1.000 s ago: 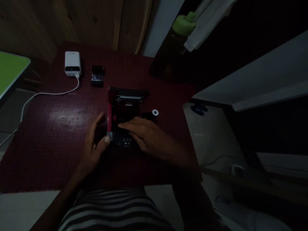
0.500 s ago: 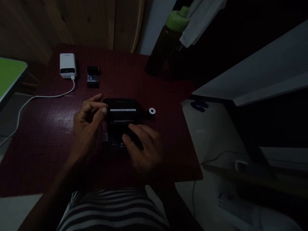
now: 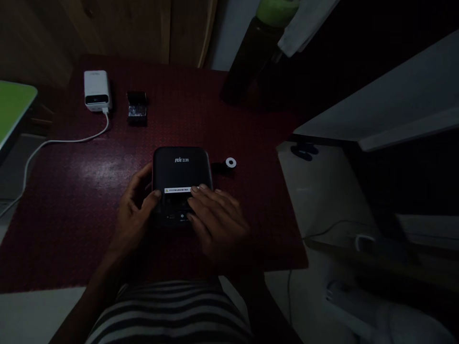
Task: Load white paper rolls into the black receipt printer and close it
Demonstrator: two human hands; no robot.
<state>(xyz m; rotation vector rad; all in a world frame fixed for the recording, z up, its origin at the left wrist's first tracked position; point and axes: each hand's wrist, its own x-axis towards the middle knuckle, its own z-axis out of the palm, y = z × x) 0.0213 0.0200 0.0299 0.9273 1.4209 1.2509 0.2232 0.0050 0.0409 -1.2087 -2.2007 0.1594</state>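
Note:
In the dim light a small black printer (image 3: 181, 174), which looks like a receipt printer, sits on the dark red table with its lid down. A white label strip with a warning sign runs across the lid, and round button marks show at its front. My left hand (image 3: 134, 208) grips the printer's left side, thumb on the front left part and fingers along the side. My right hand (image 3: 218, 215) lies on the front right of the lid, its fingers stretched out flat and covering the strip's right end. Right of the printer lies a white ring-shaped piece (image 3: 230, 163) on a dark part.
A white power bank (image 3: 97, 91) with a white cable (image 3: 71, 141) stands at the back left. Beside it are small dark objects (image 3: 136, 107). A tall bottle with a green cap (image 3: 251, 52) stands at the back right. The red table (image 3: 251, 138) has its right edge above the floor.
The printer's lid, raised half a second ago, is now down. My left hand has come down to the printer's side. My right hand has let go of a dark object and flattened onto the lid.

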